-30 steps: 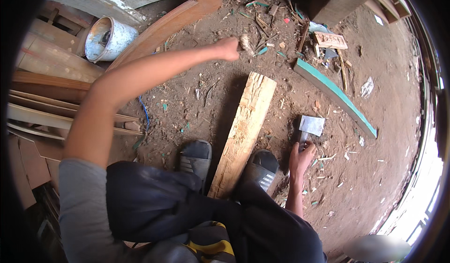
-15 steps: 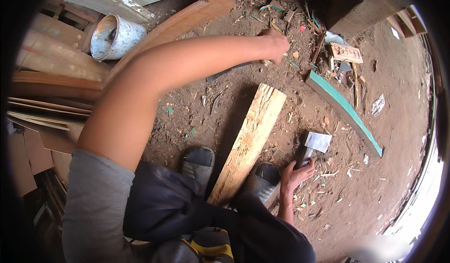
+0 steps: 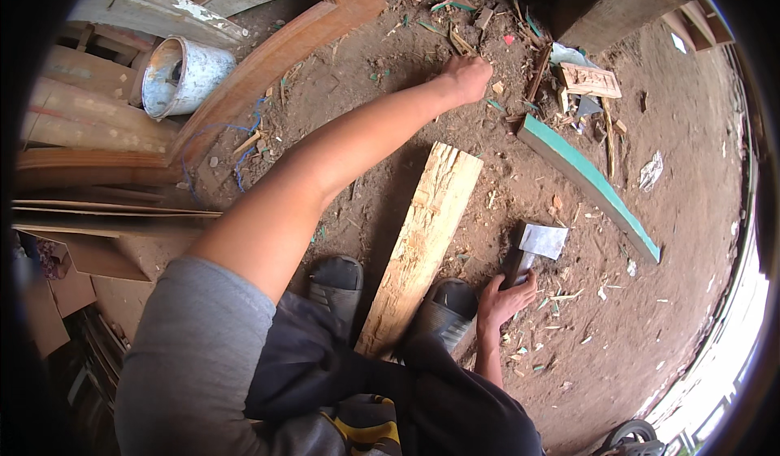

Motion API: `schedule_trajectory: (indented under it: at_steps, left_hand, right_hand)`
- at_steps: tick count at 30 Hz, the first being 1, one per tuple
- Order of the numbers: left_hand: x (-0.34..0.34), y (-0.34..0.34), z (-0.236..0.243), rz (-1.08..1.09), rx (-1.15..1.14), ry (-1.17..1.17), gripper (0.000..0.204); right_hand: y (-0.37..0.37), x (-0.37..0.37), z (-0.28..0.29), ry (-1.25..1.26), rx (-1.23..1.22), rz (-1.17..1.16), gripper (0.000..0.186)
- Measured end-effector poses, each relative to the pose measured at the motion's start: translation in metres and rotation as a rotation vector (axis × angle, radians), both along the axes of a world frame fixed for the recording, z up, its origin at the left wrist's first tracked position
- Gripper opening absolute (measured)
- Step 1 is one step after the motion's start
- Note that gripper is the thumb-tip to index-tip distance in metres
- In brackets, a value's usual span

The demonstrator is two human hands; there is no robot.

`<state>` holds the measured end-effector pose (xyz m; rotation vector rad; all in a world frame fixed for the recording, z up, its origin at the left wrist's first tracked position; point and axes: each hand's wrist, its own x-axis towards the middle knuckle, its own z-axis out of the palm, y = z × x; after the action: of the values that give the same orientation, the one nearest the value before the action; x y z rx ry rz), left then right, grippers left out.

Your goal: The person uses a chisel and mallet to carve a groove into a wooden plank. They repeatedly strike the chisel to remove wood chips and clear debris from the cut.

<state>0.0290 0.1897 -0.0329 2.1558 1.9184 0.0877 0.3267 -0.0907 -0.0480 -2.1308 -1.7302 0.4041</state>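
Note:
My left hand reaches far out over the dirt, its fingers curled closed beside some wood splinters. Whatever it may hold is hidden. Low on the right, my right hand is wrapped round an adze-like tool with a flat pale metal blade and a dark body, close to the ground. Between my sandalled feet a rough, chipped wooden beam lies lengthwise, touched by neither hand. A curved board with a green face lies beyond the tool.
A paint-stained white bucket lies tipped at the upper left, beside a brown wooden frame. Boards are stacked along the left. A carved wood piece sits among scraps at the upper right. Chips litter the dirt floor.
My left elbow has come down and rightward, while the left hand stays near the same debris. A dark strip seen under that forearm is now hidden. My right hand keeps its grip.

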Motion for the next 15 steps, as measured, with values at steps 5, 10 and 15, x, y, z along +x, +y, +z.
schedule_trajectory:
  at_steps: [5,10,15]
  left_hand:
    - [0.01,-0.001,0.007,0.073,-0.185,-0.033,0.017]
    - [0.012,0.002,0.0,0.071,-0.128,-0.007,0.014]
    - [0.007,0.0,-0.007,0.147,-0.059,-0.088,0.015]
  right_hand:
    - [0.0,0.0,0.0,-0.015,0.013,0.007,0.056]
    - [0.0,0.001,-0.001,0.01,0.031,0.004,0.057]
    - [0.001,0.001,0.001,0.022,0.007,-0.009,0.056]
